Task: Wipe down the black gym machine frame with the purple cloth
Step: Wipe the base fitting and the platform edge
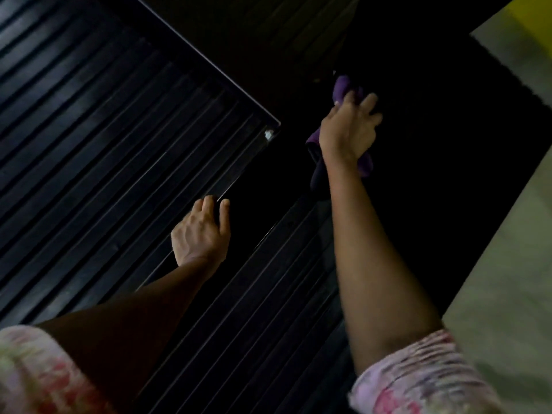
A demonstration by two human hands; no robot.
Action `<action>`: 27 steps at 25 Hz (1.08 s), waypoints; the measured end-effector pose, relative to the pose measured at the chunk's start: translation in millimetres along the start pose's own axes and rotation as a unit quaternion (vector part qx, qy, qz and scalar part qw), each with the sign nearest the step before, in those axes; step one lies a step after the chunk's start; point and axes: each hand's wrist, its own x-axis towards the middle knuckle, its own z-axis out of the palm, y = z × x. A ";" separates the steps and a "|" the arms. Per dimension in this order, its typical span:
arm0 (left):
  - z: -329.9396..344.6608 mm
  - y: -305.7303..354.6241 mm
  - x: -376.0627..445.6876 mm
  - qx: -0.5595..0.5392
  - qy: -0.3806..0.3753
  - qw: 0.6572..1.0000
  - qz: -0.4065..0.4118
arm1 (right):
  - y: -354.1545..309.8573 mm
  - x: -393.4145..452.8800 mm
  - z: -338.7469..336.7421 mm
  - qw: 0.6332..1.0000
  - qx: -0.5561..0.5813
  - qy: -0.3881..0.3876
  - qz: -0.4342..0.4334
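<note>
My right hand (348, 127) grips the purple cloth (343, 86) and holds it against a dark part of the black gym machine frame (316, 177). Cloth shows above my fingers and below my wrist. My left hand (203, 231) rests on the edge of a black ribbed panel (119, 121), with its fingertips over the rim. The frame around the cloth is too dark to make out in detail.
A second ribbed black panel (268, 294) runs below, between my arms. A pale floor or wall (507, 264) lies to the right, with a yellow patch (531, 16) at the top right corner. A small white mark (269, 134) sits at the panel's corner.
</note>
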 end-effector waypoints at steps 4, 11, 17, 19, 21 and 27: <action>0.2 -0.8 1.6 0.007 -0.006 1.000 0.000 | -4.4 -0.6 -13.8 0.995 0.051 -0.033 0.080; 0.7 -2.8 1.9 0.004 -0.018 1.000 0.001 | -34.6 5.5 -39.9 0.974 0.058 -0.107 -0.189; -0.8 -1.6 0.4 -0.001 -0.005 1.000 0.005 | -27.7 -56.5 8.8 0.967 -0.032 -0.112 -0.226; -0.8 -0.5 0.9 -0.009 0.000 1.000 0.001 | -39.8 -31.5 10.4 0.966 -0.031 -0.098 -0.236; -0.7 -0.1 0.5 -0.008 0.001 1.000 0.001 | -64.0 -1.0 11.0 0.969 -0.026 -0.098 -0.227; 1.7 -0.6 2.1 -0.006 -0.004 1.000 0.000 | -67.7 -11.7 11.5 0.947 -0.039 -0.092 -0.306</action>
